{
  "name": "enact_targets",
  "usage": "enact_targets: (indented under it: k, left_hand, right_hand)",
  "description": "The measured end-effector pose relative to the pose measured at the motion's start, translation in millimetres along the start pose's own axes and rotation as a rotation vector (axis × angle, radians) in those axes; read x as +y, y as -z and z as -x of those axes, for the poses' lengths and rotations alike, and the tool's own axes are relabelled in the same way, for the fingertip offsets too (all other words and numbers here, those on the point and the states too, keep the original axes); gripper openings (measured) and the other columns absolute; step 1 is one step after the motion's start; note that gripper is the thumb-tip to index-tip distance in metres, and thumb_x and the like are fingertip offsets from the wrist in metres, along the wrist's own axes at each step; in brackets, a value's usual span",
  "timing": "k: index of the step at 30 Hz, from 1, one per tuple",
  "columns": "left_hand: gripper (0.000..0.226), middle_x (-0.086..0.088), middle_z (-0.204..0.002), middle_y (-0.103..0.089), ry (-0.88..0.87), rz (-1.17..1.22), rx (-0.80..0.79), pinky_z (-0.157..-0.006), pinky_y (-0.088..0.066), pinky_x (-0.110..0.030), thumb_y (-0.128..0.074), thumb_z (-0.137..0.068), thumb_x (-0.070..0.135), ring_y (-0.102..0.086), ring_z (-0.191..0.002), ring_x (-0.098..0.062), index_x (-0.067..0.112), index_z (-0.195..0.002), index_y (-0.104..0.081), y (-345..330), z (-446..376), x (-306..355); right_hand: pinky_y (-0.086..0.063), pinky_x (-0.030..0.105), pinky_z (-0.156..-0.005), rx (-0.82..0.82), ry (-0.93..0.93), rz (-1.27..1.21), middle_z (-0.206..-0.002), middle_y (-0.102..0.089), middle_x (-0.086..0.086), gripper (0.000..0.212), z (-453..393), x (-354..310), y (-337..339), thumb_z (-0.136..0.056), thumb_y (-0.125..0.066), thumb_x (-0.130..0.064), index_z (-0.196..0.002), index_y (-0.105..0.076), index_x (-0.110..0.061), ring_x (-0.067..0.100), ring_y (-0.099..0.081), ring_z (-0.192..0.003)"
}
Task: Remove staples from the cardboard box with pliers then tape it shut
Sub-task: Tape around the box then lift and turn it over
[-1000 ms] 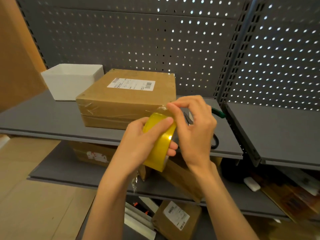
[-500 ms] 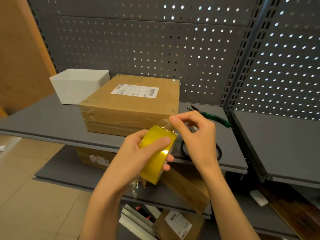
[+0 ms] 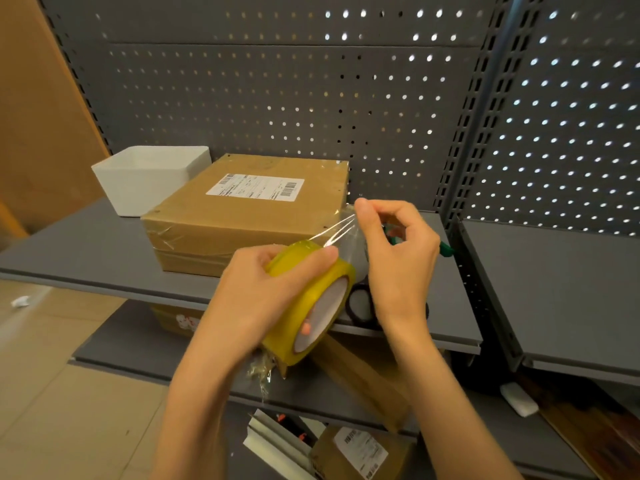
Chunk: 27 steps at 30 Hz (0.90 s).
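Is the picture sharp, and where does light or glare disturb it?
Head view: mostly sharp; bright light shines through the pegboard holes at right; soft glare streaks the stretched tape strip; wide-angle lens bends the shelf edges.

We see both our forearms bare from the bottom of the view up to the wrists, with no sleeves. Our left hand (image 3: 263, 292) and right hand (image 3: 398, 258) wear nothing. Our fingernails are short and plain.

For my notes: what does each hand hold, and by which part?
Left hand grips the yellow tape roll around its outer rim; right hand pinches the clear tape's free end.
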<state>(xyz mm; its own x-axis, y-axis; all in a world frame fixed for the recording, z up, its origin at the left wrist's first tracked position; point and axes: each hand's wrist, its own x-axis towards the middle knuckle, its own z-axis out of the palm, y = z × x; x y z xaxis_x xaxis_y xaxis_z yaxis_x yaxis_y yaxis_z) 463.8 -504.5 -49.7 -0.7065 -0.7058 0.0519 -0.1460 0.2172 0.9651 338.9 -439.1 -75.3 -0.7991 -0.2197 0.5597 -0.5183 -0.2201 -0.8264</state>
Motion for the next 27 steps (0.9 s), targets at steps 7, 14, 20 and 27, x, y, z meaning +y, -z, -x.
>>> enact_targets:
  k: [7, 14, 20, 27]
  left_hand:
    - [0.037, 0.013, -0.069, -0.071, -0.158, -0.252, 0.095, -0.059, -0.052, -0.033, -0.064, -0.049, 0.070, -0.067, -0.065, -0.008, 0.047, -0.077, -0.071, 35, -7, 25]
    - [0.058, -0.009, -0.072, -0.068, -0.187, -0.388, 0.104, -0.059, -0.050, -0.045, -0.069, -0.051, 0.072, -0.064, -0.069, -0.024, 0.020, -0.076, -0.074, 31, -10, 30]
    - [0.052, -0.002, -0.070, -0.069, -0.185, -0.440, 0.133, -0.063, -0.053, -0.045, -0.069, -0.051, 0.074, -0.065, -0.069, -0.020, 0.029, -0.076, -0.073, 31, -15, 28]
    - [0.062, -0.009, -0.072, -0.069, -0.187, -0.390, 0.068, -0.063, -0.051, -0.048, -0.057, -0.049, 0.075, -0.064, -0.069, -0.026, 0.022, -0.077, -0.073, 29, -12, 26]
  right_hand:
    - [-0.046, 0.018, -0.067, -0.429, -0.441, -0.461, -0.083, -0.068, -0.003, 0.016, -15, -3, 15, -0.085, -0.061, -0.027, -0.092, -0.064, -0.013, 0.004, -0.061, -0.076]
    - [-0.049, 0.017, -0.072, -0.413, -0.392, -0.424, -0.080, -0.070, 0.001, 0.014, -22, 2, 17, -0.073, -0.072, -0.025, -0.081, -0.064, -0.017, 0.010, -0.065, -0.080]
    - [-0.052, 0.020, -0.074, -0.295, -0.234, -0.243, -0.084, -0.072, 0.004, 0.006, -17, 7, 10, -0.081, -0.069, -0.019, -0.080, -0.065, -0.015, 0.014, -0.068, -0.084]
    - [-0.052, 0.026, -0.069, -0.106, -0.144, -0.200, -0.076, -0.068, 0.005, 0.008, -11, 4, 4, -0.082, -0.069, -0.013, -0.077, -0.064, -0.010, 0.021, -0.064, -0.076]
